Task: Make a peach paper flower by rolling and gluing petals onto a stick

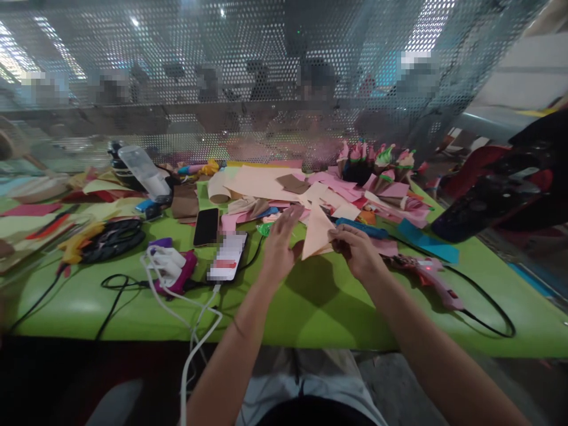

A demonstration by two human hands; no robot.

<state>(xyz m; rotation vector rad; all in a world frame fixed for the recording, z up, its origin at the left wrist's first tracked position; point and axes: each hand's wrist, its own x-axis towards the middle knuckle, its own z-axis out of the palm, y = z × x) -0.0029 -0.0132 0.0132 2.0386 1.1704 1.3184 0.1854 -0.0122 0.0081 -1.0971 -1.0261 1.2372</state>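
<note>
Right hand [352, 241] pinching folded peach paper [316, 232] — left hand [280, 238] nearby, fingers apart. Shaping, I'd judge; next calls for steady edges.

I see a low lane over bare table [323, 322] between the forearms [246, 331], held paper [316, 234] blocking its far end. Left: phone [229, 255], white cables [184, 378] hanging past the near edge. Right: glue gun [439, 284], cord [513, 324] looped outward. Ahead: heaped scraps [261, 183], then mesh [275, 127] across the back.
</note>
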